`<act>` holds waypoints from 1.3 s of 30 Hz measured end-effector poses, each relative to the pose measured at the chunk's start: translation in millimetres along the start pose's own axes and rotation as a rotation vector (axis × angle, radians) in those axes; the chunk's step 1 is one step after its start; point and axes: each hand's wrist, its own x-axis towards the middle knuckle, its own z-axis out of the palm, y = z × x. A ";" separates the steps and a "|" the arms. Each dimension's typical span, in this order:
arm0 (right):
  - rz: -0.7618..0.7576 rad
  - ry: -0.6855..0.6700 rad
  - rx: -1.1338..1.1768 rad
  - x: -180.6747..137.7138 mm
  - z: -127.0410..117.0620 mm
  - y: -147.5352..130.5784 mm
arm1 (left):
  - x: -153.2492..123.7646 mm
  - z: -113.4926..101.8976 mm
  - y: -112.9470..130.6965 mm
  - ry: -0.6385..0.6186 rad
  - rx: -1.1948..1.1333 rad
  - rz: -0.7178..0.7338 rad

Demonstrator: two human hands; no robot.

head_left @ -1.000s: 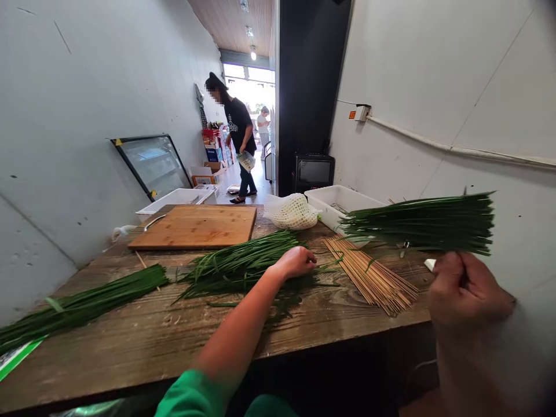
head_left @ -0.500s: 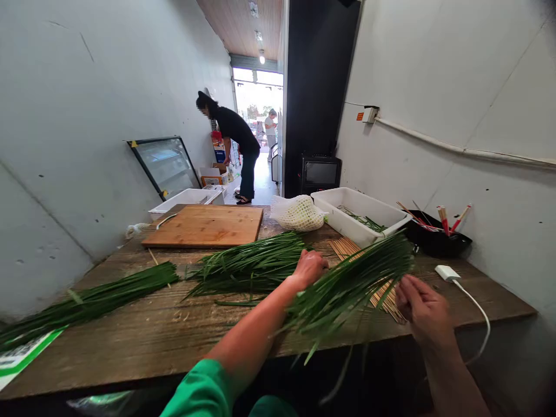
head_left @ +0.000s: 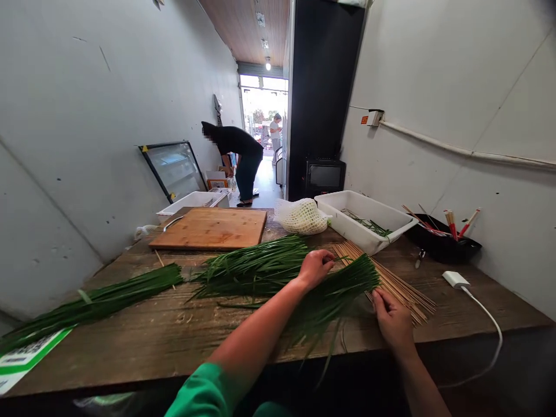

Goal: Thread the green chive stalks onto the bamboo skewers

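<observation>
A flat row of garlic chives (head_left: 343, 289) hangs slanted over the table's front edge, its even ends facing right. My right hand (head_left: 393, 318) pinches at the lower corner of those ends; whether a stick runs through them I cannot tell. Behind the row, my left hand (head_left: 317, 267) has its fingers curled together, with a thin green blade near the fingertips; what they grip is hidden. Under my left forearm and beyond it lies a loose pile of chives (head_left: 256, 263). Bamboo skewers (head_left: 406, 289) lie spread on the table behind my right hand.
Another chive bundle (head_left: 130, 289) lies at left. Around the back stand a cutting board (head_left: 212, 226), a foam-net bundle (head_left: 302, 216), a white bin (head_left: 369, 234) and a black pan (head_left: 447, 246). A white adapter (head_left: 456, 280) trails its cable. A person (head_left: 243, 150) bends over boxes beyond.
The held row of chives has come down and left with my right hand, uncovering more skewers. My left hand has hardly moved. The person behind bends lower.
</observation>
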 end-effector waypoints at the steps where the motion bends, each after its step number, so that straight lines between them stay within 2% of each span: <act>1: -0.002 -0.002 -0.002 -0.8 0.7 -1.3 | 0.1 -0.1 1.9 0.014 -0.009 -0.019; 4: 0.009 -0.029 -0.018 -4.0 1.1 -4.7 | -0.8 0.3 7.8 0.047 -0.007 -0.053; 8: -0.038 -0.023 -0.034 -10.8 1.5 -13.2 | -5.9 3.0 16.3 0.085 -0.049 -0.022; 14: 0.001 -0.075 -0.010 -12.8 4.4 -18.3 | -10.4 5.6 28.1 0.043 -0.141 -0.055; 18: 0.030 -0.092 0.021 -11.4 5.3 -14.0 | -4.9 6.2 27.5 0.083 -0.052 -0.051; 21: 0.026 -0.101 0.023 -11.7 4.8 -13.9 | -2.4 5.7 24.1 0.046 -0.007 -0.047; 25: 0.034 -0.129 0.011 -11.7 3.3 -17.8 | -1.6 5.2 20.8 -0.035 -0.034 -0.024; 31: 0.028 -0.127 0.034 -11.2 3.7 -16.0 | 7.2 13.2 26.0 0.024 -0.070 -0.074; 35: 0.027 -0.111 0.031 -11.7 4.8 -12.4 | 10.4 19.5 31.8 -0.009 -0.077 -0.027; 39: 0.017 -0.114 0.009 -12.0 4.1 -14.0 | 9.0 23.5 31.4 0.013 -0.127 -0.011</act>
